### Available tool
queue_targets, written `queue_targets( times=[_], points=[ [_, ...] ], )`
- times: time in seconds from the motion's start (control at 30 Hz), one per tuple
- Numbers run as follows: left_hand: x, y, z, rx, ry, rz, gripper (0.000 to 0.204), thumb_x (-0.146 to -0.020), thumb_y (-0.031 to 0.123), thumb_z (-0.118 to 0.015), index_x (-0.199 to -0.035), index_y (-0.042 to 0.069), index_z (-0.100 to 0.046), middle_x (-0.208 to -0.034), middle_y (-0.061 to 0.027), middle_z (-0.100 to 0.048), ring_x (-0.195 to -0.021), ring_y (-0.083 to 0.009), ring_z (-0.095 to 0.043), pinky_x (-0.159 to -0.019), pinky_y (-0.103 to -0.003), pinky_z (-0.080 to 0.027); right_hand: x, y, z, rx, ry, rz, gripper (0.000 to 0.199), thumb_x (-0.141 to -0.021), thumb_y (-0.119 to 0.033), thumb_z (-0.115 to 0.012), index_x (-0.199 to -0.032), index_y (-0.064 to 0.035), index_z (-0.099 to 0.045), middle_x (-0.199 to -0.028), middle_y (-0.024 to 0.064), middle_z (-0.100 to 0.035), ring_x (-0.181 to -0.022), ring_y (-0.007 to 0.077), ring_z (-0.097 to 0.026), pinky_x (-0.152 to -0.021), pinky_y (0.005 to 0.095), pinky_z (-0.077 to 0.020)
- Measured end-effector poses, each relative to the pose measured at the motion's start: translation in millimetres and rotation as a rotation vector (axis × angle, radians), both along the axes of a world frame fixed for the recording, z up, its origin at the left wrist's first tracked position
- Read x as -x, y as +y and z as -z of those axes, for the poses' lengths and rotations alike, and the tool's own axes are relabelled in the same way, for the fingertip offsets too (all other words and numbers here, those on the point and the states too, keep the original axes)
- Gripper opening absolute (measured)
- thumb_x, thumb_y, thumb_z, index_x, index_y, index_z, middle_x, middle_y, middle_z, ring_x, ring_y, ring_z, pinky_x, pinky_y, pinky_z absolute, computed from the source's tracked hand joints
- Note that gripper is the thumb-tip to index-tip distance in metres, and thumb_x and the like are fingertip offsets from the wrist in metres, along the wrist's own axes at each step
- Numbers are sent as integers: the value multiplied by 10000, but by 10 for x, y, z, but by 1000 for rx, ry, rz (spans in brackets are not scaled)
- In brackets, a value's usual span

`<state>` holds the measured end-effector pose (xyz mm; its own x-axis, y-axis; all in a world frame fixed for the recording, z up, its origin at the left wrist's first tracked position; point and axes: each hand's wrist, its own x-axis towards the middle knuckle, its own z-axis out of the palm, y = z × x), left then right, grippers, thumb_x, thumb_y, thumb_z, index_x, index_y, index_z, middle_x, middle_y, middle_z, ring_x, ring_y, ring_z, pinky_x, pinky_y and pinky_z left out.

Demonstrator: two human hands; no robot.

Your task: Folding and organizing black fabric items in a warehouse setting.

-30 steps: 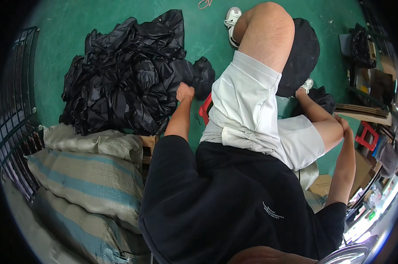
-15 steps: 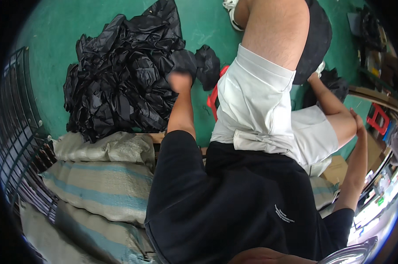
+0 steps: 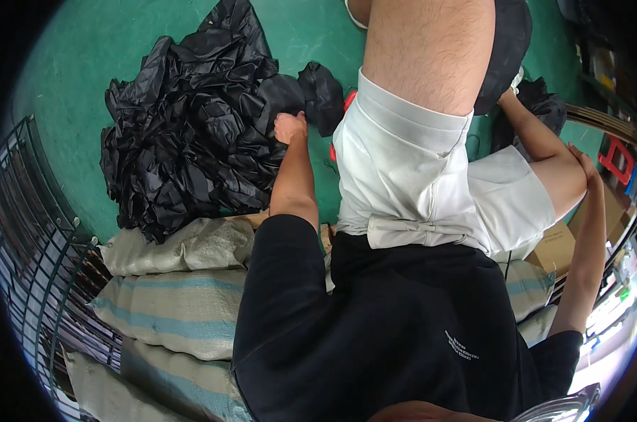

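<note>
We see our left hand point(image 3: 291, 127) stretched forward to a big heap of black plastic bags point(image 3: 192, 133) lying on the green floor point(image 3: 65, 91). The heap is glossy and deeply crumpled, with sharp folds that catch the light in grey streaks; its outline is ragged, with a peak toward the top of the view and a wide lower edge that reaches down to the sacks. One smaller black wad point(image 3: 323, 98) juts out at the heap's right side, just beside our raised knee. Our left hand sits at the edge of the heap, its fingers curled in and closed on the black plastic near that wad; the fingertips are buried in the folds, so we cannot see exactly how much they grip.

Our right hand point(image 3: 583, 162) rests flat against our right knee, fingers laid together along the skin, holding nothing.

We wear white shorts point(image 3: 410, 183) and a black shirt point(image 3: 374, 330). Below the heap lie woven sacks point(image 3: 177, 302), pale grey with light blue stripes, stacked one on another. A dark wire rack point(image 3: 30, 239) stands at the left. A red object point(image 3: 617, 158) and a cardboard box point(image 3: 561, 246) sit at the right edge.
</note>
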<state>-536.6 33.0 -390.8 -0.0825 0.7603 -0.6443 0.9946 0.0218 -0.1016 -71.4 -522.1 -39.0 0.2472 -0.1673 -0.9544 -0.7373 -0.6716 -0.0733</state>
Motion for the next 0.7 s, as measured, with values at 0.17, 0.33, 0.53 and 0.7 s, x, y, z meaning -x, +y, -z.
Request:
queue_targets(
  times=[0.17, 0.33, 0.53, 0.7],
  points=[
    [-82, -55, -54, 11, 11, 80, 675, -687, 455, -795, -1158, 47, -537, -1186, -143, -594, -1113, -306, -578, -920, -428, -462, -73, -79, -7, -50, 31, -75, 517, -945, -445, -531, -1174, 9, -618, -1102, 120, -669, -929, 198, -646, -857, 309, -497],
    [-281, -123, -177, -135, 55, 103, 751, -685, 457, -800, -1180, 58, -400, -1189, -149, -500, -1123, -313, -539, -911, -454, -459, -38, -156, -1, -40, -14, -68, 538, -941, -469, -529, -1173, 6, -624, -1099, 111, -671, -932, 193, -642, -859, 307, -491],
    [-396, -128, 5, -171, 89, 142, 636, -731, 368, -756, -1145, 60, -383, -1171, -150, -446, -1080, -342, -537, -870, -476, -479, -89, -266, 37, -36, 11, -3, 550, -941, -472, -530, -1179, 16, -616, -1094, 122, -669, -944, 199, -639, -860, 316, -491],
    [-264, -58, 59, -178, 26, 194, 428, -809, 260, -639, -1127, 58, -434, -1172, -176, -477, -1066, -353, -558, -828, -474, -506, -60, -206, 59, -32, 0, -43, 551, -942, -469, -529, -1181, 21, -613, -1101, 120, -666, -943, 199, -638, -856, 311, -487]
  ],
)
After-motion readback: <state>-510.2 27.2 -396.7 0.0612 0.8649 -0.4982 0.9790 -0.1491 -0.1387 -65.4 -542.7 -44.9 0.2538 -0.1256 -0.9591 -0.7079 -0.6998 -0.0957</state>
